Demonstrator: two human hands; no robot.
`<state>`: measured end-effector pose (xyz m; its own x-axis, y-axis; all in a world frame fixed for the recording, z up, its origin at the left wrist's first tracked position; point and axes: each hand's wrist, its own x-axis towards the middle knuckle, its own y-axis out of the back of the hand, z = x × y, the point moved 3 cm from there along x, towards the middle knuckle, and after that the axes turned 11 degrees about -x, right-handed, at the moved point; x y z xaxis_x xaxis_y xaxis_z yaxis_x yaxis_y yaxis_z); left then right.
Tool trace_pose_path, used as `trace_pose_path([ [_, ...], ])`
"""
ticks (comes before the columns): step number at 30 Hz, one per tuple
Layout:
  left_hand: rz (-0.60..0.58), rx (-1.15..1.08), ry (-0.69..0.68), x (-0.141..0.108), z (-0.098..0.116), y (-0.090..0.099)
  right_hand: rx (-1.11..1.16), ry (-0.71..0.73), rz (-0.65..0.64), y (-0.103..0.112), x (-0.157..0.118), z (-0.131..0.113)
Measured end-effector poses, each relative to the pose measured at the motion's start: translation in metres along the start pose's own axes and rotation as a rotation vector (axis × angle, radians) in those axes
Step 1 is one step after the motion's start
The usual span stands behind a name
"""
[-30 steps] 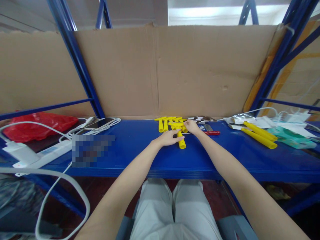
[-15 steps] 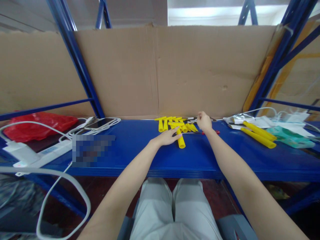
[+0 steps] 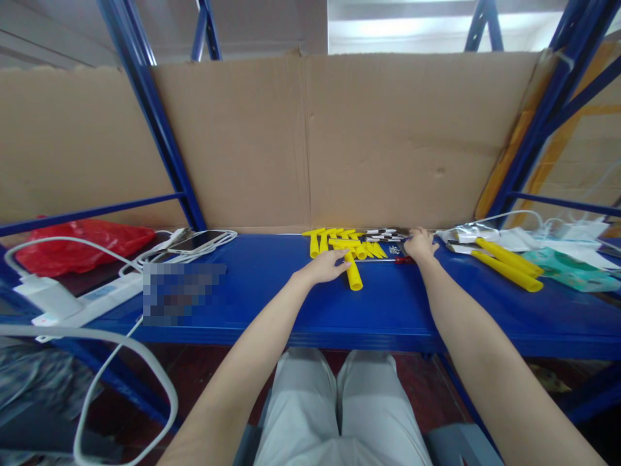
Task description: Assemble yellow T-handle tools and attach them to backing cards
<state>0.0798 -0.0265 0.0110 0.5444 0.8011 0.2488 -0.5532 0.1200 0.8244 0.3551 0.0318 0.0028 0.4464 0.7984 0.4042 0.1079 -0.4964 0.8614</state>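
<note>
My left hand [image 3: 326, 266] is closed around the upper part of a yellow T-shaped plastic piece [image 3: 355, 278], whose tube end points toward me on the blue tabletop. My right hand [image 3: 421, 246] is over the right end of a row of dark and white small parts [image 3: 385, 234], its fingers apart and partly hidden. Just left of its wrist lies a screwdriver with a red handle [image 3: 403, 260]. Small silvery pieces [image 3: 394, 249], perhaps screws, lie between the hands. More yellow T-shaped pieces [image 3: 324, 242] and flat pointed yellow pieces [image 3: 374, 250] are grouped behind the left hand.
Two long yellow tubes [image 3: 507, 270] rest at the right beside a teal packet [image 3: 570, 268]. At the left are a red plastic bag [image 3: 90, 244], a phone [image 3: 196, 241] with white cables and a power strip [image 3: 104, 294]. A cardboard panel [image 3: 233, 149] stands behind.
My right hand has moved right, and its fingers have spread from a closed pose. The small silvery pieces now show. My left hand stays on the yellow T-shaped piece.
</note>
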Motion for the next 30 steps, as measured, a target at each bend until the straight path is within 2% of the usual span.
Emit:
trace_pose_path([
  [5,0.012,-0.001,-0.028,0.0,0.0,0.0,-0.005,0.035,-0.065,-0.004,0.005,-0.001],
  [9,0.022,0.008,-0.019,-0.001,0.001,0.0,-0.007,0.072,-0.033,-0.008,0.008,0.001],
  [13,0.044,0.038,-0.01,-0.001,0.003,0.001,0.034,0.111,0.075,-0.004,0.01,0.001],
  [22,0.196,0.003,-0.07,0.003,-0.002,0.005,0.221,0.217,0.35,0.022,0.008,-0.014],
  [27,0.272,-0.036,-0.097,0.005,-0.003,0.009,0.278,0.338,0.492,0.036,-0.001,-0.033],
  [30,0.306,-0.052,-0.096,0.005,-0.004,0.011,0.263,0.418,0.486,0.045,-0.019,-0.054],
])
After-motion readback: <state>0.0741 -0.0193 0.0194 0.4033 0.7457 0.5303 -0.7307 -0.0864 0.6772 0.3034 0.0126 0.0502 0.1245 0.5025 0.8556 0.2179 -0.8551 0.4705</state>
